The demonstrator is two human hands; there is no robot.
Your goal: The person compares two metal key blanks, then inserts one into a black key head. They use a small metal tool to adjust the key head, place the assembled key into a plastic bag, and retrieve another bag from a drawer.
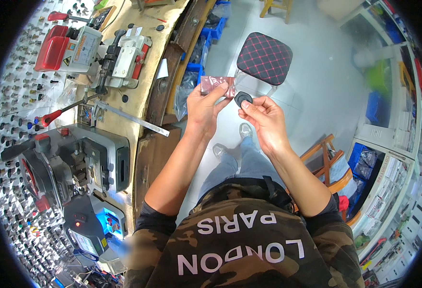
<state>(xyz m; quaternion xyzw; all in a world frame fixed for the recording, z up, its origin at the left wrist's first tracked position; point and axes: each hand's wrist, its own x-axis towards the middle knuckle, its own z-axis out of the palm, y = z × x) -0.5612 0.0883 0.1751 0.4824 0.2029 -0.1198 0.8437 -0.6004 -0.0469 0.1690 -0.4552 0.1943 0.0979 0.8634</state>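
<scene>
My left hand is closed on a small, flat, shiny reddish-brown packet, its thumb lying across the face. My right hand pinches a small black rounded piece between thumb and fingers; it looks like a key fob, but its exact kind does not show. The black piece is just right of the packet, near my left fingertips. Both hands are held up in front of me over the floor, right of the workbench.
Along the left runs a workbench with a red and white key-cutting machine, a grey machine and a metal caliper. Many keys hang on the far-left wall. A black padded stool stands ahead, a wooden chair at right, beside shelves.
</scene>
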